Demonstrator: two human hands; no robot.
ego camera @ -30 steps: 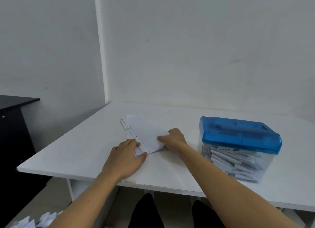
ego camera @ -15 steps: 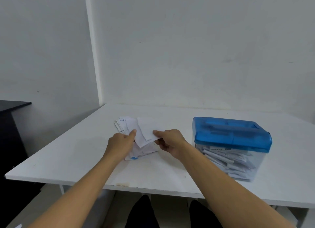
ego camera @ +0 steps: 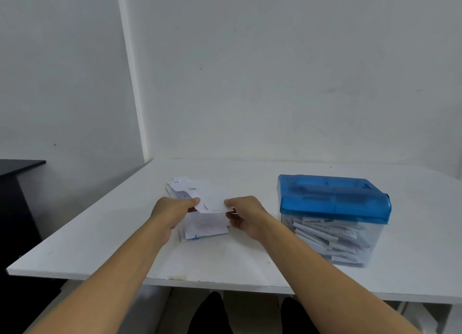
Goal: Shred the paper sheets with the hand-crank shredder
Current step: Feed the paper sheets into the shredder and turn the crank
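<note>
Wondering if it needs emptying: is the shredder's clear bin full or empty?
Nearly full: paper pieces fill the clear bin up to the blue lid.

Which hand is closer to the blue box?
Right. The right hand is just left of the blue shredder, pinching one end of a paper sheet; the left hand pinches the other end, farther away.

The sheets [ego camera: 212,199] are thin, matt white paper, some with faint print. The shredder's lid [ego camera: 332,198] is glossy, translucent blue plastic, and its bin [ego camera: 373,246] is smooth clear plastic. The desk [ego camera: 100,233] has a smooth, matt white top. The wall [ego camera: 275,83] looks matt and painted.
</note>
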